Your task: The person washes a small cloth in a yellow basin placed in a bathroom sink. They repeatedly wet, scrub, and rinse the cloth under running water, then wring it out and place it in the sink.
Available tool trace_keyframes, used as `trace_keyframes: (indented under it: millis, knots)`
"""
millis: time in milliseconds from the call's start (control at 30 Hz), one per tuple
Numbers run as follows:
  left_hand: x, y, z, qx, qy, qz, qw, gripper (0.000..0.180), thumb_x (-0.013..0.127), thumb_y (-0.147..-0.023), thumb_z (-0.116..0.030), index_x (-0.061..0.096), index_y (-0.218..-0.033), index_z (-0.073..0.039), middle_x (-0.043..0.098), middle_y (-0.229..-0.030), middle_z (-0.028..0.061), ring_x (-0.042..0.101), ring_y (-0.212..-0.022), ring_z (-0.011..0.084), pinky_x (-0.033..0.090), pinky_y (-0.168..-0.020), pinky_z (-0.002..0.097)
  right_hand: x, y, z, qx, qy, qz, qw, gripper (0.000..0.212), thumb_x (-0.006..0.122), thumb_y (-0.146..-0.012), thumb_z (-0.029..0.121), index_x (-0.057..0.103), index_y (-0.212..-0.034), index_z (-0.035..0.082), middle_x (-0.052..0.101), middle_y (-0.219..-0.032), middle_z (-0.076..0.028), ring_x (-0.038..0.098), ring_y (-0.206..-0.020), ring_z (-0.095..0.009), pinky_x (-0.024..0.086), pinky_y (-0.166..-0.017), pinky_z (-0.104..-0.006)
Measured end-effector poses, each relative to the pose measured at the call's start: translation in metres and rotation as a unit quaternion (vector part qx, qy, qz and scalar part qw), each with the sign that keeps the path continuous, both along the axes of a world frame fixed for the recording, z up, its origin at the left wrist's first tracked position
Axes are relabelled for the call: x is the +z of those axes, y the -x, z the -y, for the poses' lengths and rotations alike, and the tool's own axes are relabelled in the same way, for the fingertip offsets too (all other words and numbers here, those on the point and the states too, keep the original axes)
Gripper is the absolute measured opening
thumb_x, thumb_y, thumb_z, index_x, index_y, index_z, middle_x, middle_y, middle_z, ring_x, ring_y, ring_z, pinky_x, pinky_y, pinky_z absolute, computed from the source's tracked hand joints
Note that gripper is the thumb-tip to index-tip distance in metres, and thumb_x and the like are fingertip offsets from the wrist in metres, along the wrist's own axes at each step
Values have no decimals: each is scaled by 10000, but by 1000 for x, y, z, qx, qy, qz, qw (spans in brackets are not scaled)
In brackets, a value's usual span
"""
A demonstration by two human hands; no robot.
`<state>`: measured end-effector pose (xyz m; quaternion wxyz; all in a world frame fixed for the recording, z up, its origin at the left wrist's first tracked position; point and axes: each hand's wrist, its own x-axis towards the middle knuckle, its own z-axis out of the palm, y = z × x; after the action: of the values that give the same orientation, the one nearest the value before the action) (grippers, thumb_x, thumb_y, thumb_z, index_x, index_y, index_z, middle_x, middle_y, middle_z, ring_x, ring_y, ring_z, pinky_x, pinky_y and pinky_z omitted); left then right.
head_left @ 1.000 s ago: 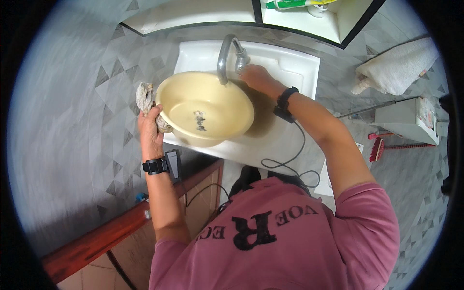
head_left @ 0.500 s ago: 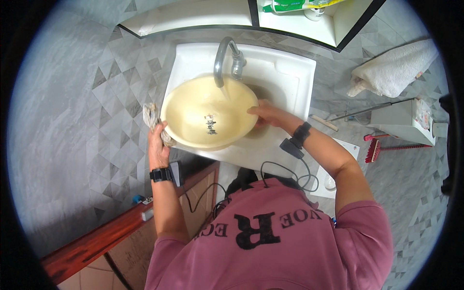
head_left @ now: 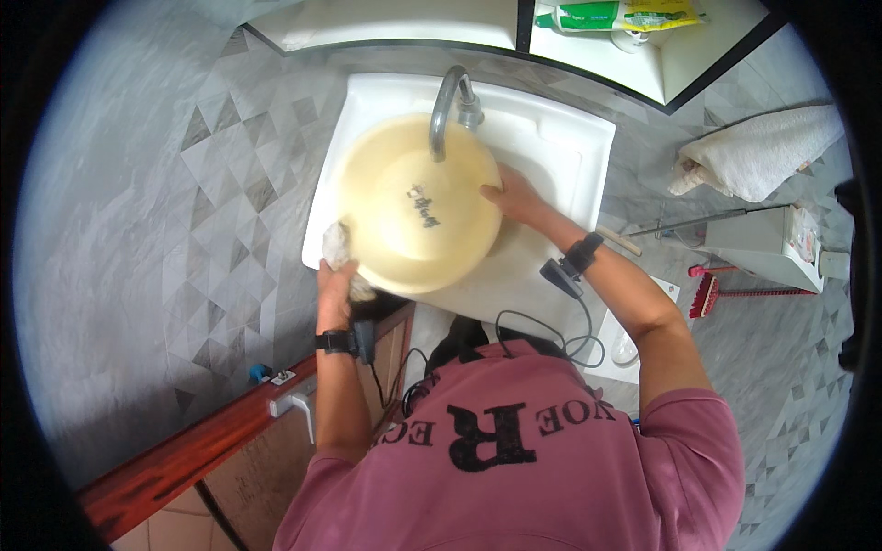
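A pale yellow plastic basin (head_left: 381,165) with dark markings on its bottom sits in the white sink (head_left: 323,207), under the curved metal faucet (head_left: 443,115). My right hand (head_left: 519,197) grips its right rim, thumb on the inside and the other fingers hidden behind the wall. At the near left of the basin, my left hand (head_left: 334,286) is closed on a crumpled, whitish cloth (head_left: 336,242), which lies against the outside of the rim. Whether water runs from the spout is hard to tell.
Above the sink hangs a white shelf with a dark edge (head_left: 606,66), holding a green and yellow package (head_left: 634,15). To the right are a white towel (head_left: 753,151), a bin (head_left: 767,241) and a red brush (head_left: 705,296). A wooden door (head_left: 197,450) stands at the lower left.
The basin has turned from a tilt to a more level pose, its opening now rounder. My left hand and the cloth have moved right and lower along its rim. The view has shifted slightly.
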<state>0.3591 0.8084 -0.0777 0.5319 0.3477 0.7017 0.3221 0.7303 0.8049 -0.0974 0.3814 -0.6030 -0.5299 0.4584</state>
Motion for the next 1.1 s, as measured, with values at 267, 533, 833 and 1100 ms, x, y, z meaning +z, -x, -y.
trace_keyframes:
  millis: [267,533,833,1100]
  knots:
    - [101,4,-45,-21,-166,-5,986,508,671,-791,-38,468,-1254,9,610,-1135,114,606,-983,214,474,-879,326,2,36,-15,11,139,-283,949,171,542,-871,119,558,-1003,12,559,-715,-38,509,-523,-108,413,-449,-250]
    - [162,-44,-50,-77,-173,126,974,351,687,-855,-120,511,-1132,3,613,-951,82,614,-776,139,511,-696,274,1,23,31,-13,304,-383,872,91,591,-832,126,582,-831,35,505,-652,-5,412,-468,-90,332,-415,-232]
    - [188,-63,-46,-81,-194,156,965,404,668,-894,-169,477,-1203,8,619,-951,122,625,-708,157,525,-612,270,-15,7,55,-23,375,-576,726,80,565,-879,84,565,-870,4,506,-715,-28,386,-519,-53,317,-409,-175]
    - [212,-44,-33,-53,-273,116,954,406,595,-951,-268,487,-1256,-24,628,-948,137,605,-691,165,509,-590,265,-8,36,55,52,390,-538,746,117,596,-852,119,576,-875,7,559,-723,-47,422,-524,-63,355,-417,-205]
